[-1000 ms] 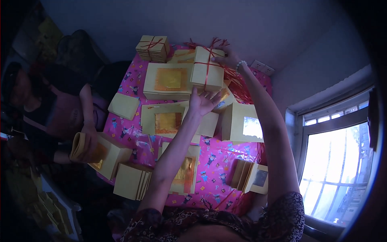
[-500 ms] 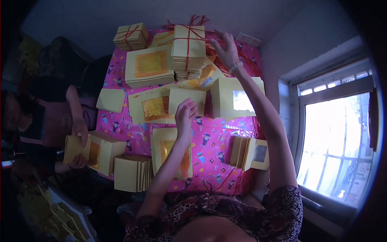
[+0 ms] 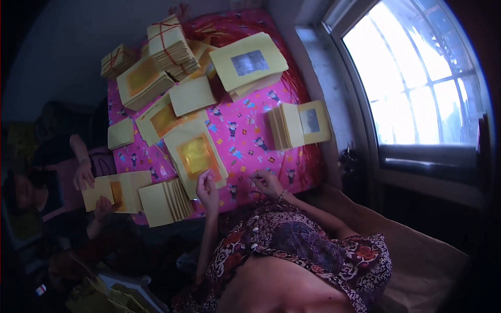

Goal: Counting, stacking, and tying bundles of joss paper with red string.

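Yellow paper stack [image 3: 166, 203] lower left on the pink cartoon-print surface [image 3: 237, 136], then gold-patched sheets [image 3: 194, 155], left grip [image 3: 207, 192] curled at their near edge, right grip [image 3: 269, 184] curled too; can't tell how tight or if they've got anything. Silver-patched stack [image 3: 295, 125] far right.
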`<state>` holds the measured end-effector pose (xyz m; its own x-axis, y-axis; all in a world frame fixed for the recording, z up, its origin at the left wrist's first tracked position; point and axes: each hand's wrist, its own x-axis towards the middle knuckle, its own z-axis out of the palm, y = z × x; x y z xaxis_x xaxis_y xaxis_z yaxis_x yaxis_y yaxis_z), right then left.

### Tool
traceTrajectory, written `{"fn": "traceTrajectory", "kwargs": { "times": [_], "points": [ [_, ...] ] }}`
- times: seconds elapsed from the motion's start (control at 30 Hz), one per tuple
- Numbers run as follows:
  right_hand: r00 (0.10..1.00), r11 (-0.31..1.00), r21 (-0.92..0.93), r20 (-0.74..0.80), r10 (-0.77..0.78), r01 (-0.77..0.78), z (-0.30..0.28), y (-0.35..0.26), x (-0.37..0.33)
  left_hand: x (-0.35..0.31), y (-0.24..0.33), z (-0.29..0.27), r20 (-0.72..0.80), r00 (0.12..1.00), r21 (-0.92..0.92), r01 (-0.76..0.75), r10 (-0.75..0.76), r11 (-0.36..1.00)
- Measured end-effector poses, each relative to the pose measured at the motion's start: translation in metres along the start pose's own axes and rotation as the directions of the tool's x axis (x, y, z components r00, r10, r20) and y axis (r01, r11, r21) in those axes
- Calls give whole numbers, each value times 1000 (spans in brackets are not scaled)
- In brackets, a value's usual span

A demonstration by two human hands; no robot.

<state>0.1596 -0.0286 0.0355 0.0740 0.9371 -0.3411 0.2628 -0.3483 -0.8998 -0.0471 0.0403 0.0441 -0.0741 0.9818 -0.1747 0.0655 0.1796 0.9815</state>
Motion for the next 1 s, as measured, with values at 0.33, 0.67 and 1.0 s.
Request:
{"fn": "traceTrajectory", "kwargs": {
  "times": [0.33,0.67,1.0],
  "points": [
    [561,957,-278,-781,-274,81,-58,47,21,-64,-4,5,62,998,-22,0,1,1000],
    [496,852,457,-818,291,254,-143,173,89,-89,-42,-2,149,987,-18,61,-58,998],
    [616,904,-417,-689,-383,95,-125,146,85,-64,-39,8,299,953,178,-3,-52,984]
  ]
}}
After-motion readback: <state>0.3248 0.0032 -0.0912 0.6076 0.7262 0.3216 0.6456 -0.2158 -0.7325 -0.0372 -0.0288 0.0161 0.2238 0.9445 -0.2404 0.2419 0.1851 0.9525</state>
